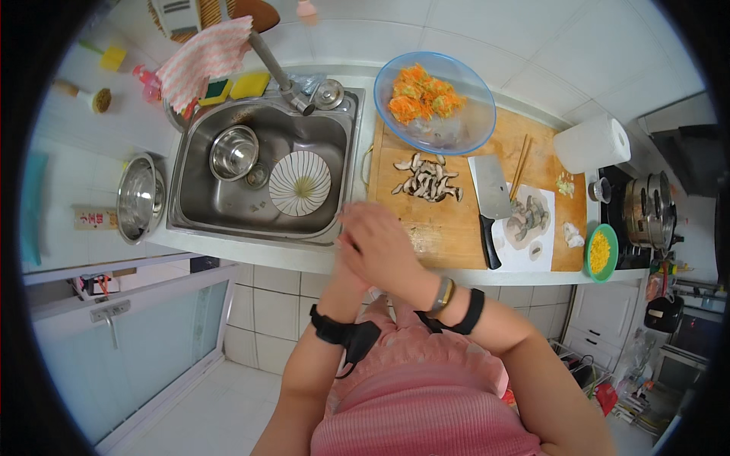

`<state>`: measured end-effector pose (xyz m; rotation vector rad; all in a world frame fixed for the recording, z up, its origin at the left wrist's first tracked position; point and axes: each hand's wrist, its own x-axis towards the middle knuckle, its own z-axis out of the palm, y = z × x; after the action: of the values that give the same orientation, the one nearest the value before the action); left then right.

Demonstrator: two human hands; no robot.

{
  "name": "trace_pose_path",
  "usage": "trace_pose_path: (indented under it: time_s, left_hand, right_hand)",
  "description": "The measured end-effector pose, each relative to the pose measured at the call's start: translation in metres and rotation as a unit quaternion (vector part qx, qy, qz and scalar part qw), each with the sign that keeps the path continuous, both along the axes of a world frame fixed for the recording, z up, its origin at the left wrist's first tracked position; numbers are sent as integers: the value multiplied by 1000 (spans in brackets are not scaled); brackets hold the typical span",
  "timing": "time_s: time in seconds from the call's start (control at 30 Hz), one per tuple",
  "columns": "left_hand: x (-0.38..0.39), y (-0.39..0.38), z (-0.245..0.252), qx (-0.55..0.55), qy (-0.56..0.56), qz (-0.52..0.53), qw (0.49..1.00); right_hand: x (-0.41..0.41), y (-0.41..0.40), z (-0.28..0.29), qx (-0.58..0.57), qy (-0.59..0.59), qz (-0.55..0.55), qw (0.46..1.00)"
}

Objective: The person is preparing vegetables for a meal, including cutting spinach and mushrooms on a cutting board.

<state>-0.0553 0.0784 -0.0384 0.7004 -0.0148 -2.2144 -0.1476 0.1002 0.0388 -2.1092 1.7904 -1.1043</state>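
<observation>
My right hand point(383, 242) lies across my left hand point(352, 268) at the sink's front right corner; the two touch, and the left one is mostly covered. No object shows in either. To their right, sliced mushrooms point(429, 178) lie on a wooden cutting board point(450, 245). A cleaver point(491, 188) with a black handle rests beside them. Peeled shrimp point(527, 219) sit on white paper point(542, 256), and chopsticks point(520, 165) touch its upper edge. A blue-rimmed clear bowl point(485, 128) holds shredded carrot mixture point(425, 94) at the board's back left.
The steel sink point(197, 211) holds a metal bowl point(234, 153) and a striped plate point(299, 183) under the faucet point(279, 71). A paper towel roll point(593, 142), a green bowl of corn point(600, 253) and a steamer pot point(647, 211) stand at right. Another metal basin point(138, 199) is at left.
</observation>
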Motion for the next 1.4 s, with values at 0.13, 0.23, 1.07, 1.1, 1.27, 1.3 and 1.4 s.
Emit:
trace_pose_path:
  time_s: [0.13,0.23,1.07,1.1,1.27,1.3,1.4]
  left_hand:
    - [42,-10,67,85,-74,58,992]
    - [77,-26,84,99,-119,75,985]
    - [189,-231,36,91,-223,-221,945]
    - [189,-232,34,81,-215,-226,947]
    - [180,-241,28,48,-196,-250,947]
    - [177,-242,29,42,-199,-255,945]
    - [171,-243,38,-29,-234,-283,930]
  right_hand:
    - [29,-23,-3,-44,-8,77,996]
    - [67,-46,-4,-72,-53,81,993]
    - [175,-201,-46,42,-184,-122,975]
    - [174,-202,-47,51,-183,-121,974]
    - [171,-208,-51,45,-184,-139,972]
    - [170,-209,-51,43,-192,-136,971]
    - [168,-210,-51,41,-190,-140,971]
